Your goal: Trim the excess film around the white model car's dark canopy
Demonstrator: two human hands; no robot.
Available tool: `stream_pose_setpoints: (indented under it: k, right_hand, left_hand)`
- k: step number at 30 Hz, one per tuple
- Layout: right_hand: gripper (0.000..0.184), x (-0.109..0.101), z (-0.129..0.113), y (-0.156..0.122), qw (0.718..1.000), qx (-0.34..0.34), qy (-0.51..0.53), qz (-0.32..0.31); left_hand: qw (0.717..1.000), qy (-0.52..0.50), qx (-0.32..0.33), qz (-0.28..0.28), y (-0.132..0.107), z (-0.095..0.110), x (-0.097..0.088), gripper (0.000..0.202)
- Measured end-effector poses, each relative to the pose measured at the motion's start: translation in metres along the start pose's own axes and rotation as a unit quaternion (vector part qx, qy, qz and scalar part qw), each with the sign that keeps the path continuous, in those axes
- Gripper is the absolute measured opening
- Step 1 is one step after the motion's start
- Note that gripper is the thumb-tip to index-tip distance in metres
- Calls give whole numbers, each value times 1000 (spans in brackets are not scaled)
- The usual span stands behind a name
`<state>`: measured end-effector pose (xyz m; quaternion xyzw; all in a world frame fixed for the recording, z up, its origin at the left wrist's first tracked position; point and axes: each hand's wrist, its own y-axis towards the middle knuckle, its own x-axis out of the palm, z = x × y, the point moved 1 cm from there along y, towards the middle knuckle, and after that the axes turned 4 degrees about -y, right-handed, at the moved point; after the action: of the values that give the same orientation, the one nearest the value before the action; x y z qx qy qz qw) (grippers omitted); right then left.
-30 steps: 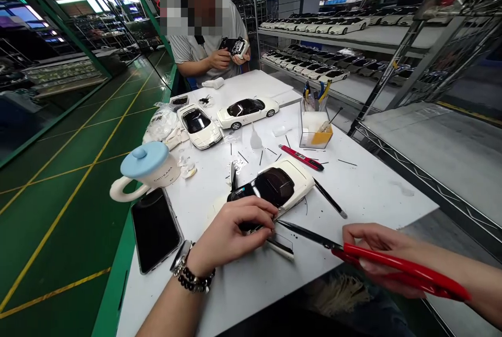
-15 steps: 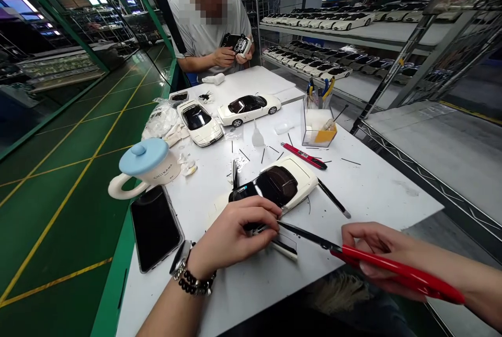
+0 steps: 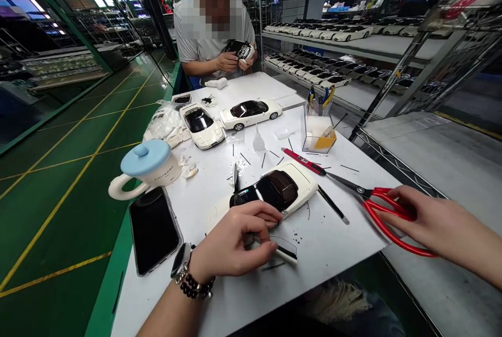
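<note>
My left hand [image 3: 239,240] is curled at the near side of a white model car [image 3: 301,175] with a dark roof, its fingertips at the car body. Anything pinched in those fingers is too small or hidden to make out. The car's doors stand open; the near door [image 3: 288,255] sticks out just past my thumb. In my right hand [image 3: 425,217] are scissors [image 3: 371,193] with red handles, held off to the right of the car. Their blades point left toward a red utility knife [image 3: 304,160]. A slim black stick [image 3: 333,205] lies between car and scissors.
Several thin black strips [image 3: 263,160] are scattered behind the car. Two more white model cars [image 3: 202,127], a dropper bottle [image 3: 258,139] and a clear tool box [image 3: 318,133] stand farther back. A lidded mug [image 3: 152,162] and phone [image 3: 155,230] are left. Opposite, a person [image 3: 215,34] handles a car part.
My right hand has drawn the scissors away from my left fingers, up and to the right, and turned them so the handle loops show. My left hand stays at the car.
</note>
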<state>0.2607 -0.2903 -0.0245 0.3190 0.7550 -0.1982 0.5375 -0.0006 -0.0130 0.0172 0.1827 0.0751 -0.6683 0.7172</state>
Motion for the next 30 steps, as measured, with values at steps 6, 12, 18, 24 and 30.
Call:
stream_pose_setpoints:
  k: [6, 12, 18, 24, 30]
  right_hand:
    - [29, 13, -59, 39, 984, -162, 12, 70]
    - [22, 26, -164, 124, 972, -187, 139, 39]
    - [21, 61, -217, 209, 968, -146, 206, 9]
    - [35, 34, -207, 185, 898, -137, 417, 43]
    - [45, -2, -156, 100, 730, -92, 676, 52]
  left_hand:
    - [1000, -13, 0, 5, 0, -2, 1, 21]
    - [1000, -15, -7, 7, 1, -1, 2, 22]
    - [1000, -9, -7, 8, 0, -2, 3, 22]
    - [1000, -19, -7, 12, 1, -3, 3, 24]
    - [998, -42, 12, 37, 1, -5, 0, 20]
